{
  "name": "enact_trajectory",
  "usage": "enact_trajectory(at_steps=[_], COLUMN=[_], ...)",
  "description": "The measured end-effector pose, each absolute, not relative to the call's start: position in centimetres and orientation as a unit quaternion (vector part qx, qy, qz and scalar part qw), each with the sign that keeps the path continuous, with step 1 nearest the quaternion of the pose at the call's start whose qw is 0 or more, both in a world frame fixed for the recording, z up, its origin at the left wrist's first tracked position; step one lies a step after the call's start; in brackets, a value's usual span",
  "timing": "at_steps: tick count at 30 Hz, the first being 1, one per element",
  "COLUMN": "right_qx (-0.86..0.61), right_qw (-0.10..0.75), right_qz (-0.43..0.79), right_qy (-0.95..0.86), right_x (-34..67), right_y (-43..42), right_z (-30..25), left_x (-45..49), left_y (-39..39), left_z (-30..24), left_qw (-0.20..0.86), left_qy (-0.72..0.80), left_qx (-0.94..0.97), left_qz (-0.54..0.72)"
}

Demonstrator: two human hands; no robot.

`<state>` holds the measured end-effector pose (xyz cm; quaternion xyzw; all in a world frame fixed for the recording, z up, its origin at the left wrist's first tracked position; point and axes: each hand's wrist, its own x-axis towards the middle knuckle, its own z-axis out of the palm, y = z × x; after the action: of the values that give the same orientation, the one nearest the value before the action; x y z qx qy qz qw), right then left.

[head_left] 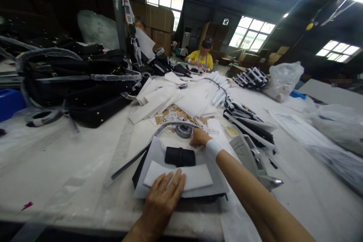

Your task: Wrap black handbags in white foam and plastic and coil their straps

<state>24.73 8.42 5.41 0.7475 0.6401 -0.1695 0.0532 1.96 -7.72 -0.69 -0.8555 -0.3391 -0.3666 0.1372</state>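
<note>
My left hand (167,196) lies flat with fingers spread on a folded white sheet (195,176). Under that sheet is a larger pale grey paper (157,151), covering a black bag (138,172) whose dark edges show around it. A black strap-like piece with a raised middle band (180,157) rests on the paper above the folded sheet. My right hand (200,137), with a white wristband, is at the bag's far side with fingers curled down; what they grip, if anything, is hidden. Beside it are a wrapped coiled strap (183,131) and a long plastic-wrapped handle (130,164).
Black bags with wrapped handles (93,83) pile up on the left. White sheets (161,100) and brown tags (181,115) lie ahead. On the right are a grey tape dispenser (246,151), black pieces with white strips (249,121) and plastic bags (283,79). A person in yellow (200,58) sits beyond.
</note>
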Motion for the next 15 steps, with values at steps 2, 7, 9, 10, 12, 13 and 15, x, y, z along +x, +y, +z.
enact_trajectory(at_steps=[2,7,9,10,12,13,15], right_qx=[0.755,0.756,0.748,0.742,0.723,0.708,0.674], right_qw=[0.053,0.006,-0.039,-0.069,-0.136,-0.169,-0.222], right_qz=[-0.203,-0.282,-0.298,-0.300,-0.300,-0.302,-0.317], right_qy=[0.622,0.591,0.592,0.595,0.608,0.615,0.629], right_x=[25.0,25.2,25.3,25.5,25.8,25.9,26.1], right_y=[8.4,7.6,7.1,6.8,5.9,5.4,4.1], right_z=[4.7,3.7,4.2,4.6,5.8,6.5,7.8], left_x=[1.9,1.5,1.3,1.2,1.0,1.0,0.8], left_y=[-7.6,-7.2,-6.9,-6.8,-6.7,-6.6,-6.5], left_z=[-0.8,-0.8,-0.8,-0.8,-0.8,-0.7,-0.6], left_qw=[0.140,0.137,0.144,0.150,0.156,0.156,0.149], left_qy=[-0.335,-0.321,-0.310,-0.304,-0.299,-0.298,-0.296], left_qx=[-0.856,-0.861,-0.862,-0.860,-0.857,-0.858,-0.865], left_qz=[-0.368,-0.369,-0.375,-0.383,-0.389,-0.387,-0.377])
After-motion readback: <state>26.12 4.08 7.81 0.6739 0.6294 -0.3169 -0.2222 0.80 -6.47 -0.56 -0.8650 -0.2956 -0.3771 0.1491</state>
